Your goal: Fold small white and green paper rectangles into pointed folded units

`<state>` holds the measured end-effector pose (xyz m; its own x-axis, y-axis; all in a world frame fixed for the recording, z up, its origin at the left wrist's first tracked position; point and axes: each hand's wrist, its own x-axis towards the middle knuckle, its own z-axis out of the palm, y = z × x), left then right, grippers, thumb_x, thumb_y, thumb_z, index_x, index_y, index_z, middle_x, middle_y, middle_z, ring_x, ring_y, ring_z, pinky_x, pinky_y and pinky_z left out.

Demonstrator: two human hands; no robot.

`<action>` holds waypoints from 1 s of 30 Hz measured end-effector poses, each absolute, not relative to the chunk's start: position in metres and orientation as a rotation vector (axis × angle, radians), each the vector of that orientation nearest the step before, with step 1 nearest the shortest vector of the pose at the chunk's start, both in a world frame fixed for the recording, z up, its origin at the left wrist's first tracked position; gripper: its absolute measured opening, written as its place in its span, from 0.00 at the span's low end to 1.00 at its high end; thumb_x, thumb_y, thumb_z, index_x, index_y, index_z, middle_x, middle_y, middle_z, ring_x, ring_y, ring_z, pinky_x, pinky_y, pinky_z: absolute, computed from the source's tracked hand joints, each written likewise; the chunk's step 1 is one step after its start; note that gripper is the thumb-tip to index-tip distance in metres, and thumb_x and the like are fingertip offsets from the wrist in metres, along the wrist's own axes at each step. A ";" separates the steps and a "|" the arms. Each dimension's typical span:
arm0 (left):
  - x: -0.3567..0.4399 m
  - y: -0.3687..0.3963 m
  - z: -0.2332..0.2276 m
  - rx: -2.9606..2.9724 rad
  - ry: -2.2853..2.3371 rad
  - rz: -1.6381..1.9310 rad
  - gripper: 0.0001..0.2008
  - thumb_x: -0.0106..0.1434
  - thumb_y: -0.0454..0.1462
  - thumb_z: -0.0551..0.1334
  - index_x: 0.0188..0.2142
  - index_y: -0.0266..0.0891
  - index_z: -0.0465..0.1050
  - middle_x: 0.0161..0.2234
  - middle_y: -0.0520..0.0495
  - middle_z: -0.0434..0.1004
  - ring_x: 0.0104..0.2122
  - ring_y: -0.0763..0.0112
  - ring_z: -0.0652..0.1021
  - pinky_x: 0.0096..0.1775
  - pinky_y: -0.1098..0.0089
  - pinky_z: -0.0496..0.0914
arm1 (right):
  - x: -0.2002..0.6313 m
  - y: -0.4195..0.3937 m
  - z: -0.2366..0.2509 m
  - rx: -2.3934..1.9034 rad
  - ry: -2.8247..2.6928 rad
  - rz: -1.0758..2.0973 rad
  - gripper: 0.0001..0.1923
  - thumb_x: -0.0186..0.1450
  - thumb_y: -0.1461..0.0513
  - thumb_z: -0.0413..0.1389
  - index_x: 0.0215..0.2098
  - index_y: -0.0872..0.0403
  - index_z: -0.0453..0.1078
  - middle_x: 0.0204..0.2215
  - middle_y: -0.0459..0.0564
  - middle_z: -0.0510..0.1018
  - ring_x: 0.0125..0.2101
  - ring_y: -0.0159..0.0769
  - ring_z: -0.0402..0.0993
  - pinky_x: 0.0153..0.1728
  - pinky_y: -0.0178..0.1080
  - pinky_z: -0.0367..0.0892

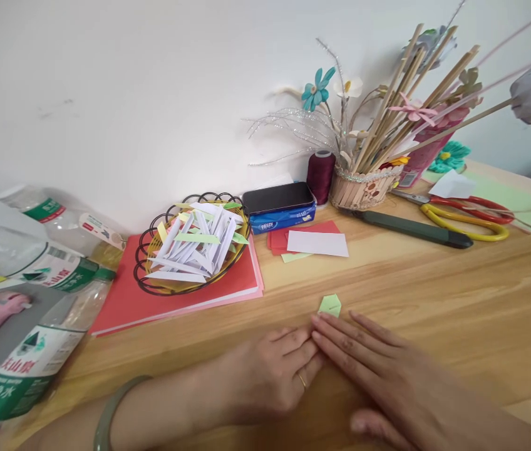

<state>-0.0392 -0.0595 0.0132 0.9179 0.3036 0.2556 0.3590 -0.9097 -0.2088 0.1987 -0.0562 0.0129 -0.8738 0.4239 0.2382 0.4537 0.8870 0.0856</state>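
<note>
A small folded piece of light green paper (330, 305) lies on the wooden table, its lower edge covered by fingertips. My left hand (272, 373), with a ring and a bangle on the wrist, has its fingers bent together and pressed at the paper's lower left. Its thumb is hidden. From the right, my right hand (373, 366) lies flat with fingers stretched out, the tips meeting my left fingers at the paper's near edge. Beyond them are a white paper strip (319, 244) and red paper pieces (329, 228).
A wire-rimmed basket (141, 269) of folded paper pieces stands on red paper sheets (119, 307). Behind are a phone (277, 198) on a blue packet (284, 219), a thread spool (320, 177) and a flower pot (359, 188). Scissors (467, 222) and a dark green-handled tool (416, 228) lie right, plastic bottles (35, 357) left.
</note>
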 end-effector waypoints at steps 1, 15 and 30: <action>-0.039 -0.060 0.014 -2.817 -0.491 -0.330 0.17 0.68 0.31 0.46 0.48 0.28 0.69 0.47 0.40 0.74 0.49 0.63 0.73 0.48 0.67 0.67 | 0.197 -0.054 0.013 -0.650 -2.859 -0.174 0.35 0.66 0.50 0.47 0.63 0.64 0.48 0.60 0.59 0.58 0.60 0.40 0.53 0.53 0.44 0.63; -0.038 -0.067 0.014 -2.674 -0.553 -0.476 0.14 0.64 0.29 0.49 0.42 0.27 0.72 0.42 0.35 0.77 0.43 0.60 0.77 0.45 0.62 0.70 | 0.207 -0.027 0.007 -0.752 -2.782 -0.409 0.24 0.67 0.56 0.47 0.59 0.56 0.59 0.58 0.50 0.63 0.59 0.45 0.54 0.54 0.53 0.57; -0.045 -0.053 0.010 -2.724 -0.743 -0.518 0.07 0.62 0.30 0.53 0.31 0.34 0.70 0.28 0.46 0.73 0.33 0.67 0.75 0.34 0.69 0.71 | 0.180 -0.026 0.022 -0.533 -2.748 -0.249 0.19 0.69 0.68 0.37 0.44 0.64 0.69 0.35 0.56 0.76 0.36 0.41 0.71 0.37 0.45 0.69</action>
